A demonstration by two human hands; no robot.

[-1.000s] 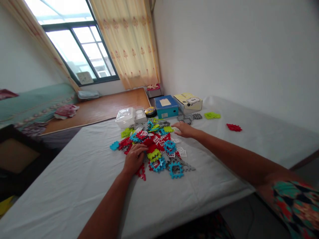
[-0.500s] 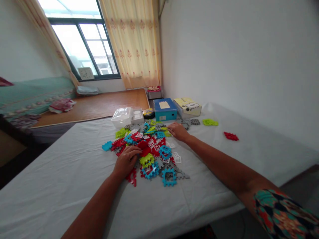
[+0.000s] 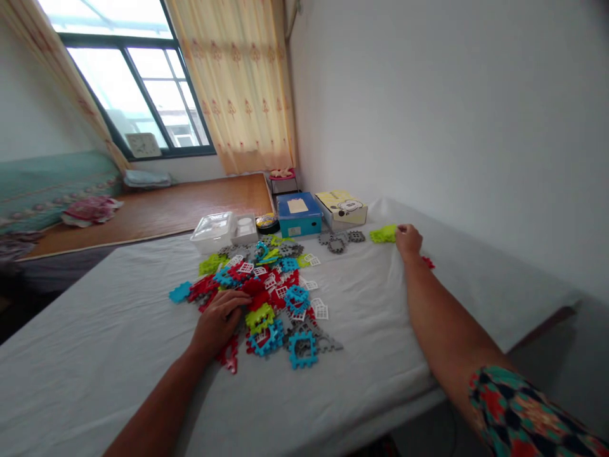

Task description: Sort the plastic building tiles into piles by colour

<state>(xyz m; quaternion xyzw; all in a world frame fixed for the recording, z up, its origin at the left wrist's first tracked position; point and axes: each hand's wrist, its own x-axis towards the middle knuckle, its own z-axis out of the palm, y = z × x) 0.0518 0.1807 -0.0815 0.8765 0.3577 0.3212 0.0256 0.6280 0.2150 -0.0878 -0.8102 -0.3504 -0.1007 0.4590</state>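
My left hand (image 3: 219, 319) lies on the near left part of a mixed pile of toothed plastic building pieces, fingers stretched out onto a red piece (image 3: 255, 293). A lime-green toothed piece (image 3: 259, 317) and blue toothed frames, one of them a square frame (image 3: 303, 350), are just right of it. Far to the right, my right hand (image 3: 408, 241) is pinched at the edge of lime-green building pieces (image 3: 382, 235) on the cloth. A red piece (image 3: 428, 262) shows partly behind my right forearm. White window-grid pieces (image 3: 321, 310) lie along the pile's right side.
Behind the pile stand a clear plastic box (image 3: 214, 232), a small white box (image 3: 245, 229), a round black tin (image 3: 267, 223), a blue box (image 3: 299, 214) and a yellow box (image 3: 341, 210). Grey toothed pieces (image 3: 336, 244) lie before the boxes. A wall borders the white-covered table (image 3: 371, 355).
My right hand has moved from the pile's far right edge to the lime-green pieces farther right. My left hand stays on the pile. The view has turned slightly right.
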